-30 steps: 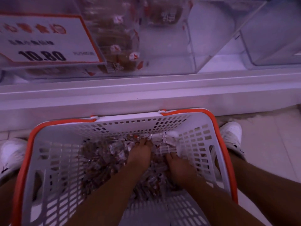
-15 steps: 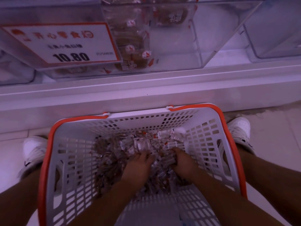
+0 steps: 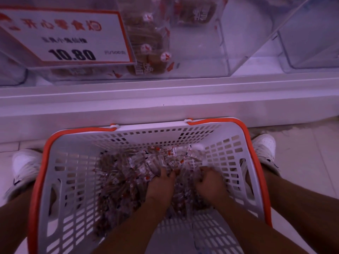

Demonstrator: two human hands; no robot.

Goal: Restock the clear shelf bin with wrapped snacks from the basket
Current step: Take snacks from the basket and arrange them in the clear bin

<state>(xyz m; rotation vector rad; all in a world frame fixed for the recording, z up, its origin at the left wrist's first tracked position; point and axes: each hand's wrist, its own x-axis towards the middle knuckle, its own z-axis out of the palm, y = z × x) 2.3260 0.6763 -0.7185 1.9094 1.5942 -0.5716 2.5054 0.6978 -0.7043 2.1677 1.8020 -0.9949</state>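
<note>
A white slotted basket [image 3: 73,180] with an orange rim stands on the floor between my feet. A heap of small clear-wrapped snacks [image 3: 124,176] lies in its bottom. Both my hands are down in the heap: my left hand [image 3: 161,182] and my right hand [image 3: 209,182] have their fingers curled into the wrappers, gathering snacks between them. Above, on the white shelf, the clear shelf bin [image 3: 220,43] holds a few brown wrapped snacks at its left and is bare on the right.
A price sign [image 3: 64,33] reading 10.80 fronts the bin at upper left. Another clear bin [image 3: 311,43] sits to the right. The white shelf ledge [image 3: 165,99] juts out over the basket. My white shoes [image 3: 264,149] flank the basket on the tiled floor.
Both hands have drawn back toward me and curled their fingers into the snack heap. The view has dipped closer to the shelf and basket.
</note>
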